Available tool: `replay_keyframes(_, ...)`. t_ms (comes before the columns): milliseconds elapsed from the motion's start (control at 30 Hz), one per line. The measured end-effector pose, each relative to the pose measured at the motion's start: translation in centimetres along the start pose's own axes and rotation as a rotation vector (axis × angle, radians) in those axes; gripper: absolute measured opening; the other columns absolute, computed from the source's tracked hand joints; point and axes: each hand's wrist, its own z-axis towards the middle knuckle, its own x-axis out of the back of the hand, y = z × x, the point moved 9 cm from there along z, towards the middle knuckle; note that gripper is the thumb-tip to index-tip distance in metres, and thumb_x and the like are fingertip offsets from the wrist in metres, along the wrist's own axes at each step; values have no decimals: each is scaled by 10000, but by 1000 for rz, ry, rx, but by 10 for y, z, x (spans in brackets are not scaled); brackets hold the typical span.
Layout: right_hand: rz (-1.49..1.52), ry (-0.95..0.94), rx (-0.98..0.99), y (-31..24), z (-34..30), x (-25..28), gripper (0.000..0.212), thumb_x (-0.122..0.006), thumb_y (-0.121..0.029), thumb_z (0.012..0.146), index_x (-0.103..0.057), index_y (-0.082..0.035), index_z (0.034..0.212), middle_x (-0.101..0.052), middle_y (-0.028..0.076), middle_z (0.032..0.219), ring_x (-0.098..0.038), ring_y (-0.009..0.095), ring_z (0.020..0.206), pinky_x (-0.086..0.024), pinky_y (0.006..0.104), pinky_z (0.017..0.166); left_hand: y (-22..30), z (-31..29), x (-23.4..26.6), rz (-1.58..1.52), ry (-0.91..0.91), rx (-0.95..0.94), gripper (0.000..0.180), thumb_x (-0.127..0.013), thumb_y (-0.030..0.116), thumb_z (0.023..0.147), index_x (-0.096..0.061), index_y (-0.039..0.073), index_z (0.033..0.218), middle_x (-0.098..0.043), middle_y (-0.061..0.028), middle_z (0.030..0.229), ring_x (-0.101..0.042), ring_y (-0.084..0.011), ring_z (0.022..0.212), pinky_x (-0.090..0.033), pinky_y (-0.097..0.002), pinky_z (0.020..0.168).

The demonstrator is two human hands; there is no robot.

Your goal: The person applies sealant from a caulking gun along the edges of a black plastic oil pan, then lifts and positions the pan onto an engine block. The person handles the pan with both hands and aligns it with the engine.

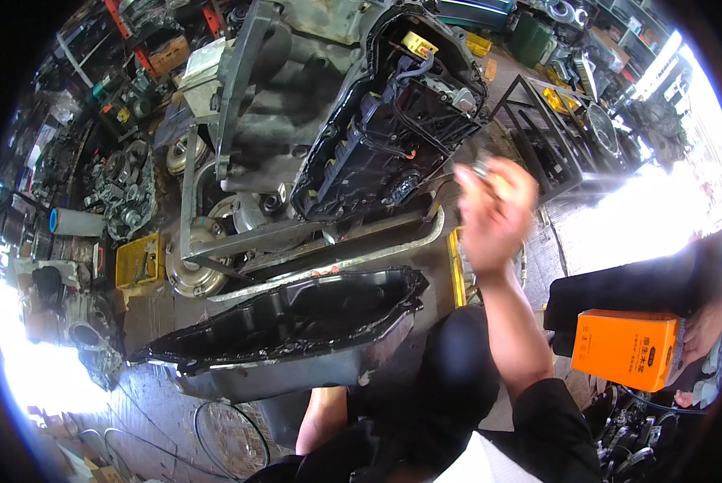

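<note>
My right hand [496, 213] is raised beside the open transmission, its fingers pinched and blurred by motion. A small shiny metal piece [480, 169] shows at the fingertips; its kind is too smeared to tell. The transmission housing [288, 88] lies tilted on a metal frame stand [256, 239]. Its dark inside, a valve body with wiring [393, 129] and a yellow connector [416, 44], faces me. Nearer to me, a black oil pan [297, 322] sits open side up, with dark sealant along its rim. My left forearm [322, 419] runs up behind the pan, which hides the hand.
At the right, another person's hand [703, 334] is beside an orange box [627, 348]. A black metal rack [554, 145] stands at the far right. Round metal converters [196, 270], a yellow bin [140, 262] and gear parts crowd the left. A cable loop [232, 435] lies on the floor.
</note>
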Motion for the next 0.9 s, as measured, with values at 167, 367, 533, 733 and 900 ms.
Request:
replay_keyframes(167, 228, -89, 222, -106, -61, 62, 362, -764, -63, 920, -563, -41, 1220, -725, 144, 988, -678, 207, 758, -544, 336, 691, 0, 5, 0, 3, -3, -31, 572, -495, 413, 1066, -462, 105, 1547, -444, -142, 1586, -392, -370, 1484, -347, -565, 1220)
replay_keyframes(367, 133, -455, 304, -136, -103, 33, 454, -849, -203, 865, -647, -81, 1253, -717, 129, 1297, -618, 312, 1247, -518, 495, 962, -2, 16, -3, 19, -30, -60, 574, -489, 423, 1066, -471, 104, 1543, -442, -144, 1590, -386, -374, 1490, -345, -567, 1221)
replay_keyframes(533, 141, -403, 285, -118, -107, 37, 400, -817, -157, 874, -644, -50, 1219, -654, 155, 1373, -561, 387, 1317, -509, 589, 1004, -1, 28, -11, 13, -73, -99, 576, -483, 431, 1067, -479, 103, 1540, -439, -145, 1593, -382, -378, 1495, -344, -569, 1222)
replay_keyframes(733, 72, -321, 257, -101, -106, 57, 317, -780, -233, 941, -605, -52, 1134, -643, 175, 1361, -569, 445, 1298, -510, 614, 1031, 10, 32, -22, -4, -111, -142, 565, -478, 433, 1068, -501, 94, 1519, -480, -147, 1555, -421, -379, 1466, -350, -570, 1224)
replay_keyframes(900, 203, -357, 194, -101, -108, 70, 340, -777, -174, 935, -606, -48, 1201, -654, 168, 1367, -559, 438, 1323, -511, 637, 1051, 17, 28, -25, -24, -142, -165, 558, -474, 435, 1068, -519, 87, 1502, -515, -148, 1523, -455, -380, 1442, -355, -571, 1225)
